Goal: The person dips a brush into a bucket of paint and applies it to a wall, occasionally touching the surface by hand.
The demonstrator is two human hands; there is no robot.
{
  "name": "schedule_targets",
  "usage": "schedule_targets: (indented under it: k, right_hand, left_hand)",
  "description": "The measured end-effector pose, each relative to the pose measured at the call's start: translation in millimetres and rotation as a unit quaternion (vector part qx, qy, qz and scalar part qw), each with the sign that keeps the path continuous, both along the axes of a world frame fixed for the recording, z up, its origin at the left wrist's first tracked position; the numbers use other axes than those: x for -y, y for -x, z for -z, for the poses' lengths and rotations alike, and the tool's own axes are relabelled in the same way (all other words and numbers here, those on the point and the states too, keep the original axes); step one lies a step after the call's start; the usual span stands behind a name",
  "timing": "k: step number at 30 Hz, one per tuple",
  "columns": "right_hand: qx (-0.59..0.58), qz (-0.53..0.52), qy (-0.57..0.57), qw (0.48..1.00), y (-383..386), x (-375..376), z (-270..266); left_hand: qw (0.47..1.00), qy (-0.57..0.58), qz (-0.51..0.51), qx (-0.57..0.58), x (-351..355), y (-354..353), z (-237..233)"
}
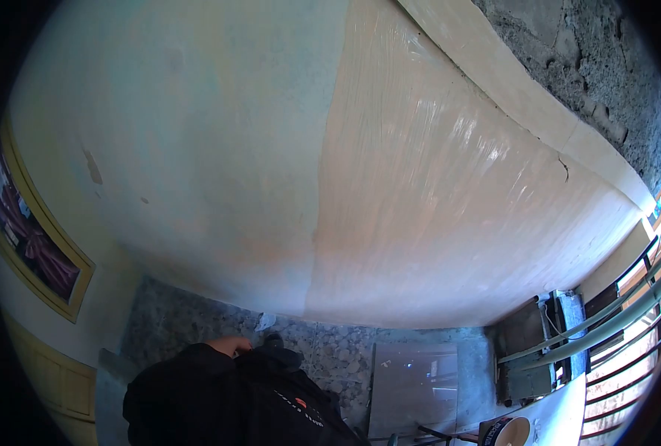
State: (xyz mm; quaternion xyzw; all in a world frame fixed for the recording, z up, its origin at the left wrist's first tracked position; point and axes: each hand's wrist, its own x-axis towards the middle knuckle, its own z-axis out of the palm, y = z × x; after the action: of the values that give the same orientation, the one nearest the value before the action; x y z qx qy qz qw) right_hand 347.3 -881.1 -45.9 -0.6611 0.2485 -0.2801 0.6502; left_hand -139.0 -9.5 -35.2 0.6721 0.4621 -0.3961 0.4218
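At the bottom, beside the front of my black shirt (286, 405), my left hand (230, 346) shows in part below a dark sleeve. Its fingers are hidden, and I cannot tell whether they hold anything. My right hand is out of view. Ahead stands a large wall. The left part of the wall (219, 134) is matt and pale, with a few chipped spots. A straight upright line divides it from the beige part (412, 186), which looks streaky and shiny, as if wet.
An open round tub (510, 431) stands at the lower right, near a glossy grey panel (414, 383). A dark cabinet-like unit (527, 357) and railings (628, 401) are at right. Speckled floor (189, 320) runs along the wall's foot, with a pale scrap (265, 321). A yellow-framed window (40, 245) is at left.
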Motion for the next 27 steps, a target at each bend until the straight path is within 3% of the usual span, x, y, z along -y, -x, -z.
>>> schedule_targets:
  k: [7, 11, 15, 17, 19, 21, 23, 25, 27]
  right_hand:
    - [0.069, -0.017, -0.089, 0.993, -38, -20, -24]
    - [0.107, -0.022, -0.138, 0.984, -36, -83, -83]
    - [0.172, -0.052, -0.166, 0.970, -5, -186, -171]
    - [0.250, -0.119, -0.181, 0.944, -10, -305, -257]
    - [0.245, -0.290, -0.363, 0.851, -17, -346, -296]
    - [0.251, -0.368, -0.391, 0.805, -1, -426, -345]
    - [0.184, -0.329, -0.430, 0.820, 16, -510, -394]
    - [0.195, -0.404, -0.461, 0.766, 40, -580, -433]
    - [0.187, -0.451, -0.459, 0.742, 46, -637, -453]
  left_hand:
    - [1.000, 0.001, 0.000, 0.011, 8, -4, -1]
    - [0.999, 0.018, 0.015, 0.021, 3, 6, 15]
    - [0.998, 0.040, 0.039, 0.036, -1, -5, 35]
    - [0.996, 0.051, 0.054, 0.045, -10, 5, 49]
    - [0.995, 0.056, 0.071, 0.048, -11, 20, 68]
    - [0.993, 0.055, 0.091, 0.043, -31, 15, 65]
    - [0.989, 0.076, -0.098, 0.076, -35, 25, 71]
    - [0.974, 0.108, -0.172, 0.104, -41, 40, 76]
    - [0.963, 0.120, -0.161, 0.183, -55, 62, 96]
